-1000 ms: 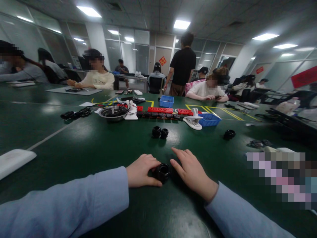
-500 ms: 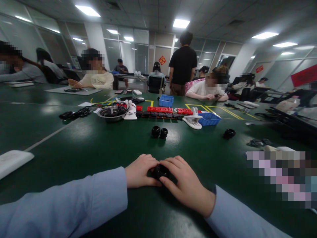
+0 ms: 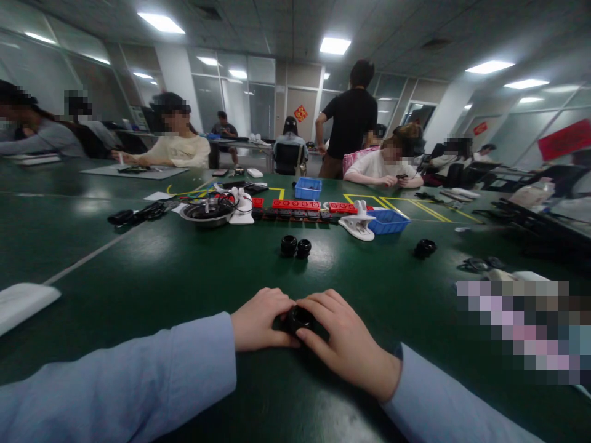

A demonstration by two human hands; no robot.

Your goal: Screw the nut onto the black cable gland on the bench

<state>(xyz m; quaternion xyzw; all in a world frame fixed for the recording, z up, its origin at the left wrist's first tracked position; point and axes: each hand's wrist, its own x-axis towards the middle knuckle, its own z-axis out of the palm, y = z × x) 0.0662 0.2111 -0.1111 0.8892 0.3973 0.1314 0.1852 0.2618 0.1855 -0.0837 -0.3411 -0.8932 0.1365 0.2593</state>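
Note:
Between my two hands is a black, hollow, round fitting (image 3: 302,316) that looks like a cable gland, standing on the green table (image 3: 184,271) with its opening upward. My left hand (image 3: 264,320) grips its left side with fingers and thumb. From the right, my right hand (image 3: 339,329) closes round it, thumb in front and fingers behind. The fingers hide much of its sides. Two similar black fittings (image 3: 289,246) stand close together farther out, and another black fitting (image 3: 425,248) lies to the right.
Beyond the fittings are a metal bowl (image 3: 207,212) with cables, a row of red and black blocks (image 3: 298,205), white clips (image 3: 357,224) and a blue bin (image 3: 388,222). A white object (image 3: 28,306) lies left. Several people sit around; one person (image 3: 351,117) stands behind the table.
Both my hands keep their hold on the black fitting with hardly any movement. In the background, the standing person has shifted right and leans, and the seated person at left has raised a hand.

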